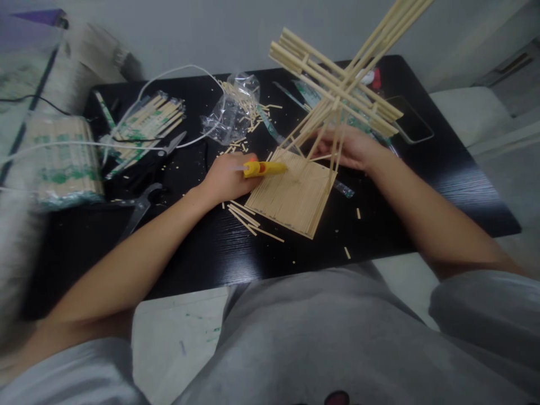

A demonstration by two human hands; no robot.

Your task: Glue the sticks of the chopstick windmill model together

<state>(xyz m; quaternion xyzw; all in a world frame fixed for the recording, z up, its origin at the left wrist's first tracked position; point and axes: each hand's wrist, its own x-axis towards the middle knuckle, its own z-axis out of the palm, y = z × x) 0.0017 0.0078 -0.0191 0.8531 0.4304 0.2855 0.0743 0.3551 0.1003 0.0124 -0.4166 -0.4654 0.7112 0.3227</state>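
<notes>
A yellow hot glue gun [265, 169] is gripped in my left hand [230, 177], its nozzle pointing right over a square base of thin wooden sticks [291, 191]. On this base stands a windmill-like model of wooden chopsticks [337, 90], with slanted legs and crossed blades rising at the upper right. My right hand [348, 147] is behind the legs, fingers curled at the model's lower frame and partly hidden by the sticks. Several loose cut sticks [244, 216] lie on the table beside the base, below my left hand.
Wrapped chopstick bundles [70, 163] and opened packs [147, 124] lie at left, near scissors [172, 145] and dark-handled cutters [141, 208]. A white cord [169, 70] loops across. Clear wrappers [230, 115] and stick offcuts [253, 115] lie behind; a phone [409, 119] rests at right on the black table [455, 191].
</notes>
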